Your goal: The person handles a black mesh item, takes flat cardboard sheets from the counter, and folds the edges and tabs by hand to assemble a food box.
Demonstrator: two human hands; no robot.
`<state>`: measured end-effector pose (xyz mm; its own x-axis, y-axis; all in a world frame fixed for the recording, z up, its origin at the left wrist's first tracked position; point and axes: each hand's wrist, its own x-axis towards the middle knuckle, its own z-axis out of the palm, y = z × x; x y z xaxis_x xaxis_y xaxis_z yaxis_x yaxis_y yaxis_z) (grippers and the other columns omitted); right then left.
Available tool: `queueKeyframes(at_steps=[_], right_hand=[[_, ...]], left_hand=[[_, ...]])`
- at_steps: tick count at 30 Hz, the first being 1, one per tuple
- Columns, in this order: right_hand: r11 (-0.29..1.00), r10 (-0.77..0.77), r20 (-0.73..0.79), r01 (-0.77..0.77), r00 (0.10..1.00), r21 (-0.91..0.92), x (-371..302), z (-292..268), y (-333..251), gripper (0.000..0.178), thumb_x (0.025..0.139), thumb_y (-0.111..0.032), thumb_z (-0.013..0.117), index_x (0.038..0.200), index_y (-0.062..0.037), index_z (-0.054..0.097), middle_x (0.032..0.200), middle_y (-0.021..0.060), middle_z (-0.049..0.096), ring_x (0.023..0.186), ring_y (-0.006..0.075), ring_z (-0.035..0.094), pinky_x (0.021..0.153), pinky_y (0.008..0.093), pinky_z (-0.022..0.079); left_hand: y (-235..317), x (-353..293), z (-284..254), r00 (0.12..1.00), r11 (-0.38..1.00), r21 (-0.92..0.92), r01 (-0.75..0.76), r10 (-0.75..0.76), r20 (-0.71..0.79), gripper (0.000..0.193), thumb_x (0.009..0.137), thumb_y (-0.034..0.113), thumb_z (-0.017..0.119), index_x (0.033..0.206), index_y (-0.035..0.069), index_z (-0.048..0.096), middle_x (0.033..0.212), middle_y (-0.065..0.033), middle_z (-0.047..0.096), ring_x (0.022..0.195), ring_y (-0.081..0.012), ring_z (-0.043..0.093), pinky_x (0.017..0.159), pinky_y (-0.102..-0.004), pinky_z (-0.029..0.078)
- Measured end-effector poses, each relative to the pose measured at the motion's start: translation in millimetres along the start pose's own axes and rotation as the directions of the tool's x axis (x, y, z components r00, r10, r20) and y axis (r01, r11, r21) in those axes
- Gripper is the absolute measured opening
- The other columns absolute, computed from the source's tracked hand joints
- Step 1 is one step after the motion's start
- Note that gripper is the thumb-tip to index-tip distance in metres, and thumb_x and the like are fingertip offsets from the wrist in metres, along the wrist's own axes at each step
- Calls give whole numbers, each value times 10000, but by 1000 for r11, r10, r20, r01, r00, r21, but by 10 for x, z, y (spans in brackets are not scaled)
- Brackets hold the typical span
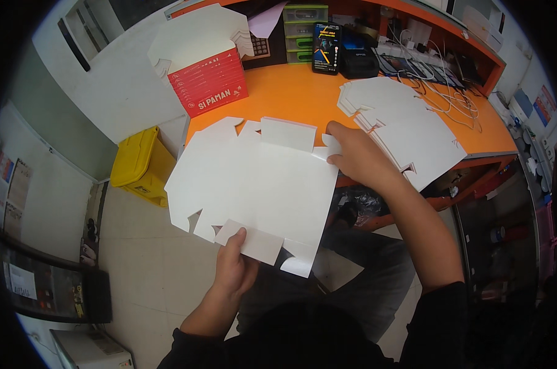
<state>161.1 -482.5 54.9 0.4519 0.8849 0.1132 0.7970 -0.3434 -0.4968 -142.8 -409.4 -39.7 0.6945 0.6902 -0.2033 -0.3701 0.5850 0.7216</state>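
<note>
A white die-cut cardboard box blank (247,178) is held above my lap, its plain side up. Two side flaps of it stand folded, one along the far edge and one along the near edge. My left hand (234,264) grips the near flap, thumb on top and fingers underneath. At the far right corner my right hand (355,152) pinches a small tab between thumb and fingers. Right of it, a stack of flat white box blanks (407,126) lies on the orange desk (278,92). Farther left stands a pile of red-and-white folded boxes (209,80).
A phone (326,48) stands upright at the back, beside green-fronted drawers (300,43) and a black device (358,61). White cables (453,101) tangle at the back right. A yellow bin (142,163) stands on the floor left of the desk.
</note>
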Motion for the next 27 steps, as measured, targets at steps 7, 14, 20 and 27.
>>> queueKeyframes(at_steps=[7,14,20,27], right_hand=[[968,-237,-171,218,956,-125,-173,341,69,207,894,-13,668,1085,3,591,1043,221,687,1087,419,635,914,483,504],[867,-480,-200,429,854,-252,-537,492,98,338,960,-161,603,1203,73,602,1373,268,608,1343,413,539,1164,486,399],[867,-476,-122,443,871,-228,-544,389,125,479,968,-272,623,1292,78,577,1398,290,588,1354,423,532,1199,530,341],[962,-14,-76,34,997,269,-95,130,230,387,957,-143,634,1332,-62,585,1225,253,641,1151,406,611,1002,520,467]], left_hand=[[-36,13,-41,1000,1000,-17,4,-4,6,436,1062,220,513,1453,40,441,1381,-111,564,1294,-250,555,1091,-444,459],[-24,9,-34,1000,1000,1,12,-12,7,417,1068,232,497,1426,21,458,1338,-107,580,1276,-246,564,1088,-441,460],[5,19,7,1000,1000,-20,7,-6,24,432,1066,238,497,1437,21,450,1371,-120,568,1300,-255,552,1109,-447,444],[-31,-45,59,1000,1000,6,2,-2,24,438,1053,205,501,1454,40,438,1385,-110,564,1298,-245,554,1098,-441,450]])
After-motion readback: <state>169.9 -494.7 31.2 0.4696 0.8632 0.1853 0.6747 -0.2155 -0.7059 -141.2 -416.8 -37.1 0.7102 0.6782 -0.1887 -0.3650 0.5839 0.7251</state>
